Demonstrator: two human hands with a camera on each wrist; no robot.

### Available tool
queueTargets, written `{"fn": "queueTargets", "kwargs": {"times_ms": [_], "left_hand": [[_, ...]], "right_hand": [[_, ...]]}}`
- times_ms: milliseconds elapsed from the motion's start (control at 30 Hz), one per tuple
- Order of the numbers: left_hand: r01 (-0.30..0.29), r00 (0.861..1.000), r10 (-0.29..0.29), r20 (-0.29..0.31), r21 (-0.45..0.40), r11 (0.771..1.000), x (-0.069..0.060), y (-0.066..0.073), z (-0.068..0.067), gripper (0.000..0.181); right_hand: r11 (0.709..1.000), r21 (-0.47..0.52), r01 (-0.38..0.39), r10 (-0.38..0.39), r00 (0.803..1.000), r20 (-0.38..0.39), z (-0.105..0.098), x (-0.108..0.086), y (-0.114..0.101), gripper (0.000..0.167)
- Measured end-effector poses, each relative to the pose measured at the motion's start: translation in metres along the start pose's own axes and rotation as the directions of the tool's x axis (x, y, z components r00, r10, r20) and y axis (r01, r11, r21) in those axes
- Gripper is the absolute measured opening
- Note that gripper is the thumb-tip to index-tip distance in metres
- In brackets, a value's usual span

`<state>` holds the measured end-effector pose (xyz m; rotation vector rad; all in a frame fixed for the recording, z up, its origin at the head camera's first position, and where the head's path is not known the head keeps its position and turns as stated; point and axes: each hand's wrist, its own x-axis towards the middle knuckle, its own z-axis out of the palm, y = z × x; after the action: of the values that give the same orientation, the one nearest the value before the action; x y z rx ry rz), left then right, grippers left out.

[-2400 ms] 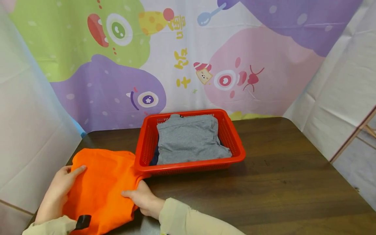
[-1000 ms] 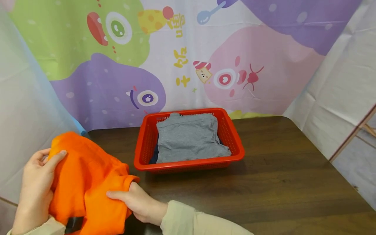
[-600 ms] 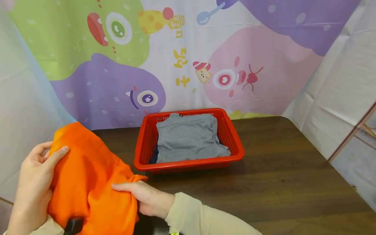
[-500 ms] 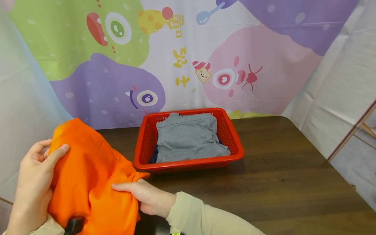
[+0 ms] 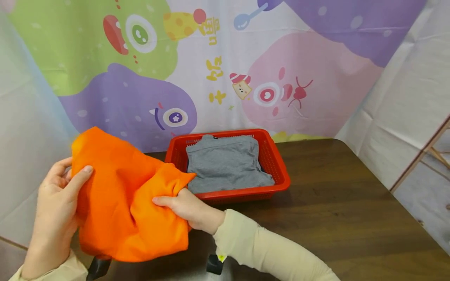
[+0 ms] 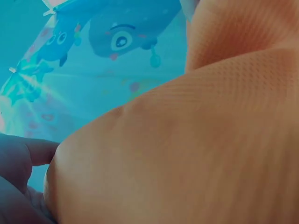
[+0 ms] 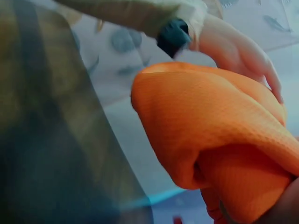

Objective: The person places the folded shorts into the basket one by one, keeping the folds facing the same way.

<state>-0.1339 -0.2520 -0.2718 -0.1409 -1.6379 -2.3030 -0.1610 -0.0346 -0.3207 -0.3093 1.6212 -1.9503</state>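
A bright orange cloth (image 5: 119,187), perhaps a folded garment, hangs between both hands above the table's left part. My left hand (image 5: 58,203) grips its left side, thumb on the near face. At the right side, my right hand (image 5: 190,208) pinches a bunched edge, thumb on top. One pointed corner of the cloth overlaps the near left rim of the red basket (image 5: 281,183) in the head view. Inside that basket lies a folded grey garment (image 5: 225,164). Up close, the orange fabric (image 6: 154,158) fills much of the left wrist view and shows a fine texture in the right wrist view.
The dark wooden table (image 5: 334,218) extends to the right of the basket. Behind it hangs a cartoon-printed curtain (image 5: 218,70), with white sheeting (image 5: 31,128) at the left side. Black wrist devices (image 5: 214,264) sit at both sleeves.
Both hands have lifted the orange cloth off the table area and, most recently, shifted it up and rightward, toward the basket. The basket and the grey garment have stayed put.
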Motion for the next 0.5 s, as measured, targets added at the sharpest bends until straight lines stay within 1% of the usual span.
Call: {"fn": "queueTargets", "kwargs": {"times_ms": [100, 200, 300, 367, 500], "left_hand": [[0.002, 0.997, -0.005, 0.071, 0.038, 0.999, 0.001, -0.005, 0.005, 0.034], [-0.005, 0.993, -0.004, 0.121, 0.073, 0.997, 0.003, -0.009, 0.013, 0.037], [-0.007, 0.987, -0.008, 0.158, 0.095, 0.995, 0.004, -0.011, 0.021, 0.041], [-0.011, 0.985, -0.009, 0.173, 0.113, 0.993, 0.005, -0.013, 0.026, 0.043], [-0.030, 0.980, 0.000, 0.200, 0.147, 0.989, 0.010, -0.018, 0.035, 0.047]], "right_hand": [[0.999, -0.047, 0.021, -0.022, 0.999, -0.026, -0.013, 0.001, -0.005, 0.024], [0.994, -0.110, 0.028, -0.036, 0.997, -0.069, -0.026, 0.002, -0.010, 0.027], [0.983, -0.180, 0.032, -0.052, 0.993, -0.105, -0.036, 0.002, -0.015, 0.031], [0.980, -0.198, 0.026, -0.050, 0.992, -0.118, -0.043, 0.002, -0.019, 0.032], [0.975, -0.219, 0.029, -0.057, 0.991, -0.120, -0.058, 0.001, -0.027, 0.034]]}}
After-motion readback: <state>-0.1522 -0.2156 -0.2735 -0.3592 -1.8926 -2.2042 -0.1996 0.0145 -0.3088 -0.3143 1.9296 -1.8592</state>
